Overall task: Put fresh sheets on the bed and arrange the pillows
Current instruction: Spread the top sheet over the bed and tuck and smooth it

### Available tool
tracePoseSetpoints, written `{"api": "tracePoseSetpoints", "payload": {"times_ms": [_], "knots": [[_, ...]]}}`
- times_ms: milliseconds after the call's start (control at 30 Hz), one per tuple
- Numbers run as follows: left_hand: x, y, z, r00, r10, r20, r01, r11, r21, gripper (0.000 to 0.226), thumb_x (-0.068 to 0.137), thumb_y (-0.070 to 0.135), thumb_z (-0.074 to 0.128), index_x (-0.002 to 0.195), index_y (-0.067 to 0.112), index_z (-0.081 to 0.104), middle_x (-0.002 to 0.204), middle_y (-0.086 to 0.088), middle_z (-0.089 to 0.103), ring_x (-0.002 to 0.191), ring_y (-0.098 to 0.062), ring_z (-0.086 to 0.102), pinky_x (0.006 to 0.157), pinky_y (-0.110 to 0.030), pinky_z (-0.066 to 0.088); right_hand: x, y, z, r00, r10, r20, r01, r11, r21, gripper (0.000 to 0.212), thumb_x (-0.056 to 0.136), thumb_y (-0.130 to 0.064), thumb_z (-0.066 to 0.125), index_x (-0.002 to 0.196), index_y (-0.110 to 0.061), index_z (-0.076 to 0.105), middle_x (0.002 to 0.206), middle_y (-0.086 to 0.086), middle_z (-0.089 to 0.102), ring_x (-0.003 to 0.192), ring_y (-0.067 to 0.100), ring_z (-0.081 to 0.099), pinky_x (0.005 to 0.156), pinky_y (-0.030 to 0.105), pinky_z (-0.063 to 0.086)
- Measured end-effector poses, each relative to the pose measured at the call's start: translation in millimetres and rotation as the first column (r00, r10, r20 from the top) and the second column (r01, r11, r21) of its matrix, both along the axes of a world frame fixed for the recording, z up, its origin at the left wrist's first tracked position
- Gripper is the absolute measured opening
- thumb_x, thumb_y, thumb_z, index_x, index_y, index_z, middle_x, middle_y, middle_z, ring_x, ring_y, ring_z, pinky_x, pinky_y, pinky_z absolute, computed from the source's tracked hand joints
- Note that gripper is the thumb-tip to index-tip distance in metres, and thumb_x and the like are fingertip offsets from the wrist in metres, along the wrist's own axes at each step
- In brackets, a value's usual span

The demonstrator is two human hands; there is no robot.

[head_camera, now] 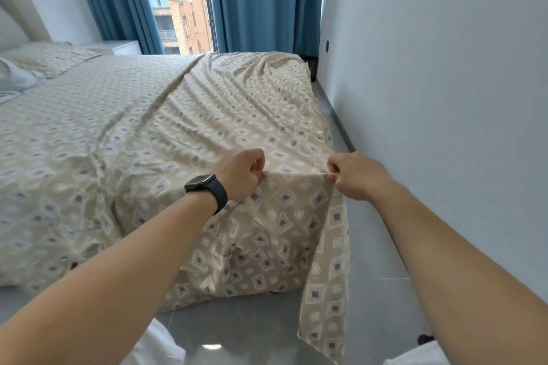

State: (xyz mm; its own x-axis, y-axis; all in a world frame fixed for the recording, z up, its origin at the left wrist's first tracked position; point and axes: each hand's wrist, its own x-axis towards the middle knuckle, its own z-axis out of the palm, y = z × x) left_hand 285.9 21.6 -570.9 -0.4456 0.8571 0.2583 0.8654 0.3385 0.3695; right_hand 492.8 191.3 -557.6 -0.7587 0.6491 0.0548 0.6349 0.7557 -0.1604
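Note:
A beige sheet (124,133) with a diamond pattern covers the bed and hangs over its near right corner. My left hand (241,173), with a dark watch on the wrist, pinches the sheet at that corner. My right hand (354,176) pinches the same edge a little to the right, and a loose flap of sheet drops from it toward the floor. Wrinkles run from the corner toward the far side. A matching pillow (49,58) lies at the head of the bed, far left.
A white wall (444,83) stands close on the right, leaving a narrow strip of grey tiled floor (370,231) beside the bed. Blue curtains (264,0) frame a window at the back. White bedding (14,77) is bunched at the far left, near a white nightstand (123,46).

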Motion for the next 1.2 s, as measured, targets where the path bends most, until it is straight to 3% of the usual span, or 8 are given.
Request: {"api": "tracePoseSetpoints", "payload": {"times_ms": [100,267,433,600,733,933,1100,1200], "knots": [[12.5,3.5,-14.8,0.997,-0.050,-0.065,0.042,0.992,-0.117,0.013,0.089,0.009,0.054,0.086,0.022,0.055,0.079,0.003,0.058,0.070,-0.021,0.054,0.056,-0.029,0.039,-9.4,-13.0,-4.1,0.982,-0.129,0.141,0.121,0.991,0.064,0.005,0.096,-0.025,0.051,0.098,-0.024,0.055,0.098,0.000,0.058,0.099,0.028,0.062,0.082,0.037,0.045],[-9.2,-8.9,-20.5,0.990,-0.128,0.063,0.139,0.966,-0.218,0.020,0.092,0.025,0.067,0.079,0.032,0.053,0.081,0.009,0.060,0.074,-0.017,0.058,0.061,-0.026,0.041,-28.9,-24.6,-18.8,0.930,-0.255,0.263,0.239,0.967,0.093,0.031,0.092,-0.014,0.050,0.119,-0.022,0.063,0.119,0.002,0.066,0.113,0.027,0.062,0.096,0.040,0.036],[-84.0,-78.5,19.6,0.980,0.091,0.179,-0.099,0.995,0.034,0.007,0.093,0.027,0.069,0.089,0.022,0.065,0.087,0.007,0.064,0.077,-0.007,0.058,0.067,-0.019,0.044,-78.4,-62.1,-16.7,0.999,0.037,-0.013,-0.033,0.971,0.236,0.026,0.092,-0.024,0.049,0.115,-0.022,0.058,0.115,0.003,0.060,0.104,0.027,0.059,0.095,0.046,0.042],[-180.8,-177.1,-5.1,0.647,0.589,0.485,-0.737,0.646,0.198,0.010,0.091,0.026,0.060,0.099,0.020,0.060,0.101,-0.003,0.066,0.088,-0.023,0.062,0.079,-0.036,0.053,-150.4,-139.7,-20.5,0.922,0.369,-0.116,-0.326,0.904,0.277,0.024,0.096,-0.028,0.047,0.116,-0.021,0.057,0.112,0.001,0.059,0.097,0.026,0.058,0.092,0.044,0.043],[-217.3,-233.8,-39.7,0.383,0.680,0.625,-0.886,0.462,0.041,0.029,0.089,0.031,0.057,0.114,0.018,0.049,0.118,-0.011,0.060,0.084,-0.022,0.057,0.078,-0.036,0.047,-209.6,-191.2,-18.2,0.878,0.462,-0.127,-0.438,0.882,0.177,0.026,0.098,-0.031,0.044,0.118,-0.022,0.057,0.116,0.000,0.057,0.105,0.025,0.056,0.095,0.043,0.042],[-241.6,-255.3,-59.7,0.330,0.709,0.624,-0.910,0.414,0.011,0.058,0.089,0.042,0.068,0.134,0.016,0.041,0.136,-0.011,0.045,0.104,-0.029,0.054,0.084,-0.038,0.044,-275.6,-229.3,-15.2,0.840,0.496,-0.219,-0.515,0.856,-0.038,0.019,0.099,-0.034,0.044,0.110,-0.029,0.058,0.106,-0.009,0.056,0.099,0.017,0.056,0.086,0.037,0.048],[-250.6,-262.4,-71.7,0.372,0.661,0.651,-0.893,0.447,0.056,0.027,0.097,0.032,0.062,0.111,0.010,0.057,0.113,-0.011,0.064,0.093,-0.026,0.056,0.080,-0.034,0.042,-286.5,-223.3,-37.5,0.861,0.453,-0.229,-0.493,0.855,-0.162,0.014,0.096,-0.033,0.047,0.103,-0.029,0.059,0.105,-0.008,0.056,0.093,0.015,0.057,0.086,0.038,0.052],[-252.7,-265.5,-61.1,0.325,0.692,0.645,-0.941,0.302,0.151,0.008,0.099,0.016,0.052,0.102,0.011,0.057,0.113,-0.015,0.066,0.093,-0.030,0.058,0.079,-0.034,0.042,-284.1,-219.3,-40.1,0.866,0.414,-0.280,-0.476,0.855,-0.209,0.015,0.094,-0.029,0.049,0.101,-0.026,0.062,0.104,-0.009,0.056,0.092,0.014,0.059,0.085,0.039,0.055]]}}
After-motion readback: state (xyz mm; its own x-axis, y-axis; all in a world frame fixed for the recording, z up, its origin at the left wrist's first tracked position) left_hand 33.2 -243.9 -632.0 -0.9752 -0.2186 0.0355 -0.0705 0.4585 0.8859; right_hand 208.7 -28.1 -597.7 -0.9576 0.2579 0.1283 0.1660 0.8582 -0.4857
